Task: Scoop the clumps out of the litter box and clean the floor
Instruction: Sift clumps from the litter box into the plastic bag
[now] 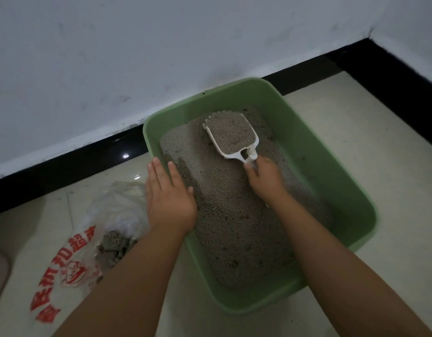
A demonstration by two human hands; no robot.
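Litter box (pixel 351 190): green plastic tray on the pale tiled floor (pixel 356 122), its far corner against the black baseboard (pixel 64 164) below a white wall (pixel 161 45). Grey litter (pixel 234 215) is heaped along its middle.

Left of the box lies a white plastic bag (pixel 113 207), mouth open, with grey clumps (pixel 114 246) inside. Red printed characters and a round red emblem mark the bag; the film is crumpled and the writing cannot be read reliably.

Left hand (pixel 170 195): fingers extended, palm down, resting flat on the near-left rim of the box, fingertips reaching over the litter. It grips nothing.

Right hand (pixel 264 178): closed around the handle of a white slotted scoop (pixel 230 136), over the middle of the box. The scoop head lies just beyond the hand, toward the far wall, loaded level with litter.
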